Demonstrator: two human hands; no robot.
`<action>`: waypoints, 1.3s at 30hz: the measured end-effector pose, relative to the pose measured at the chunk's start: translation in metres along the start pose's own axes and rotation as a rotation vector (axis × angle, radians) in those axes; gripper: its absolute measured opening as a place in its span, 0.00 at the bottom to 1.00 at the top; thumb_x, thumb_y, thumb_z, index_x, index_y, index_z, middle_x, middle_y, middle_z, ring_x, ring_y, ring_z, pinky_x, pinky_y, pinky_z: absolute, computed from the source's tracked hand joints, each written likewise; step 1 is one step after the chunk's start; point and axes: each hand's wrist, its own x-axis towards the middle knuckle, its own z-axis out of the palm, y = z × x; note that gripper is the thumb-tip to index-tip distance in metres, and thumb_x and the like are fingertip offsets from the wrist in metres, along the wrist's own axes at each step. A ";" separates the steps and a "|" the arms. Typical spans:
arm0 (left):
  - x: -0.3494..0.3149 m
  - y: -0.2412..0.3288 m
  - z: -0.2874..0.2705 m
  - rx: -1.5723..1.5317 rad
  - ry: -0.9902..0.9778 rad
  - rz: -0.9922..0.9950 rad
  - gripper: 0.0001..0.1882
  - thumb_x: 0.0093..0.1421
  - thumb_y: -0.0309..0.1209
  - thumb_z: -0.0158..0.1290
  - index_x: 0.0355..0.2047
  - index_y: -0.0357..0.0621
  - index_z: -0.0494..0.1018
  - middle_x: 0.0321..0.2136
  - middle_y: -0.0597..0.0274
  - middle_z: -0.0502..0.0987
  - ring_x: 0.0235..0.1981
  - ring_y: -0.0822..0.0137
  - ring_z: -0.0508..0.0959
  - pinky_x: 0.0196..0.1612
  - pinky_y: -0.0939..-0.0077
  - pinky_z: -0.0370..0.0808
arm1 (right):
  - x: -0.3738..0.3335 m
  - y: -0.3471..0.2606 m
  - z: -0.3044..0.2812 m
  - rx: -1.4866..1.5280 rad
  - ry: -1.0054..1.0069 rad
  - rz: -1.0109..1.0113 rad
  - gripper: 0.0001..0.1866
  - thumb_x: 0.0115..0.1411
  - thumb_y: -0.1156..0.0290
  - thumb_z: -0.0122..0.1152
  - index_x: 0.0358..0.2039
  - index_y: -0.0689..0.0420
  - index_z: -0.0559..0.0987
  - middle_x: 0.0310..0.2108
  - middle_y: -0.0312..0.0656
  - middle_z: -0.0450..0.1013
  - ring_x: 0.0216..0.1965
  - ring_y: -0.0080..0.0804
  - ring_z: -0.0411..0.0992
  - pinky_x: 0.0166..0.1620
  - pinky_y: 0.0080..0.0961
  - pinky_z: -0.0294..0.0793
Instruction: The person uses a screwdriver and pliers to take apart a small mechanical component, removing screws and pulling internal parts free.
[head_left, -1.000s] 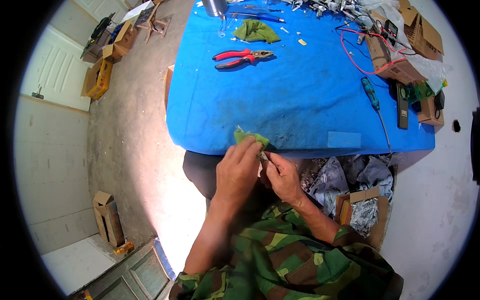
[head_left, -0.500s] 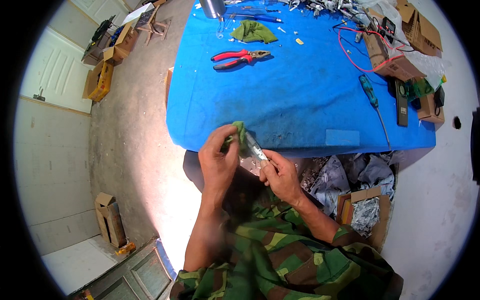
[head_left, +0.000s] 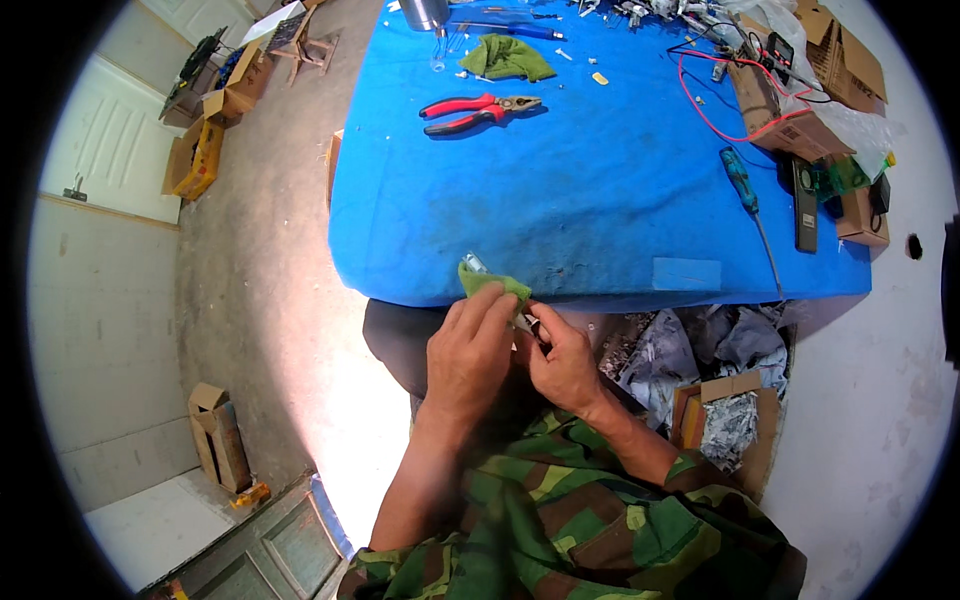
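My left hand (head_left: pixel 469 350) is closed on a green cloth (head_left: pixel 492 287), which is wrapped around a slim clear-and-silver tube (head_left: pixel 474 263). The tube's shiny upper end sticks out beyond the cloth, close to the table's front edge. With thumb and fingers, my right hand (head_left: pixel 562 366) pinches the tube's lower end, mostly hidden behind the fingers. Both hands are over my lap, nearly touching. Farther off on the blue-covered table (head_left: pixel 440 210) lie red-and-black pliers (head_left: pixel 482 113) and a second, crumpled green cloth (head_left: pixel 508 58).
A teal-handled screwdriver (head_left: pixel 740 182) rests at the table's right, beside a long dark device (head_left: pixel 804 205). Behind it are a cardboard box (head_left: pixel 790 128) and a red cable (head_left: pixel 690 103). A metal cup (head_left: pixel 424 14) stands at the far edge. Below the table sits a box of silvery scraps (head_left: pixel 731 432).
My left hand has moved right and down along the tube, bringing the cloth around it near my right hand. The tube's upper end now shows above the cloth.
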 end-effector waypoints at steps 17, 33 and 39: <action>0.022 -0.032 -0.006 -0.119 0.158 -0.079 0.13 0.60 0.17 0.64 0.45 0.38 0.82 0.46 0.50 0.86 0.45 0.51 0.87 0.45 0.66 0.84 | 0.001 0.000 0.008 0.133 -0.039 0.065 0.17 0.69 0.71 0.63 0.56 0.60 0.78 0.27 0.49 0.81 0.26 0.41 0.81 0.32 0.35 0.78; 0.020 -0.016 -0.034 -0.219 0.248 -0.210 0.13 0.63 0.16 0.63 0.48 0.37 0.83 0.49 0.49 0.85 0.47 0.58 0.86 0.48 0.70 0.83 | 0.068 -0.026 -0.033 -0.441 0.129 -0.441 0.14 0.63 0.70 0.70 0.49 0.54 0.84 0.32 0.43 0.76 0.33 0.48 0.76 0.34 0.44 0.74; 0.019 -0.005 -0.005 -0.103 0.167 -0.067 0.17 0.58 0.15 0.64 0.48 0.39 0.83 0.49 0.49 0.84 0.49 0.51 0.86 0.50 0.63 0.84 | 0.069 -0.013 -0.027 -0.572 0.135 -0.544 0.18 0.56 0.70 0.73 0.48 0.53 0.85 0.35 0.37 0.73 0.38 0.41 0.74 0.39 0.41 0.72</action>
